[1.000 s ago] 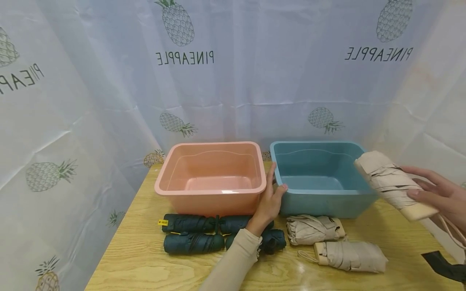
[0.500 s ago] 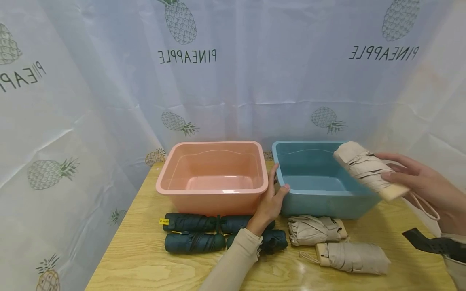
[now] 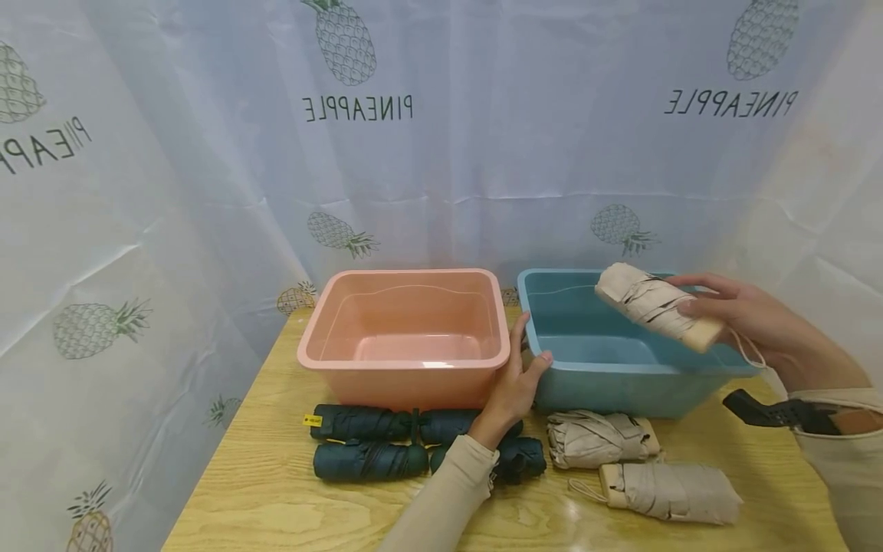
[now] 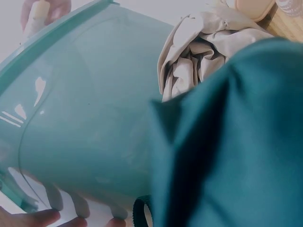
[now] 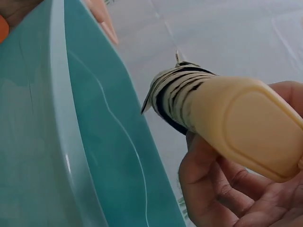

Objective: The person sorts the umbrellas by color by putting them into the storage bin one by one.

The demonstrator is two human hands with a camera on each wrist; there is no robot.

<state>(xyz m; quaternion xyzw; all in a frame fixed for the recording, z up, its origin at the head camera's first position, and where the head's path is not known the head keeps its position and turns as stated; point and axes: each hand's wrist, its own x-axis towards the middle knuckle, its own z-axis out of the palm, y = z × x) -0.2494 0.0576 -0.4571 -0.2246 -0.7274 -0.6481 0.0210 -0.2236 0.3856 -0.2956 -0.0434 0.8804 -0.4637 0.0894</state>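
You had right fingers [image 3: 710,309] clamped round the raised umbrella [image 3: 645,303] above the blue tub [image 3: 621,389], left fingers [image 3: 519,335] straight, and gentle lowering seemed wise.

A curtain [image 3: 483,153] is hanging along the far side of the table [image 3: 237,498]. On it, the left tub [image 3: 407,387] is standing just beside the right tub [image 3: 607,392]; the left hand [image 3: 512,387] is reaching between them, touching the right tub's left side. Four umbrellas [image 3: 369,461] are lying in two rows at the left tub's near side, a sleeve [image 3: 444,494] crossing over the right ones. Nearer than the right tub, two more umbrellas [image 3: 596,439] are lying, the nearer one farther right. The right hand [image 3: 748,318] is holding a raised umbrella [image 3: 645,300] above the right tub's rim.
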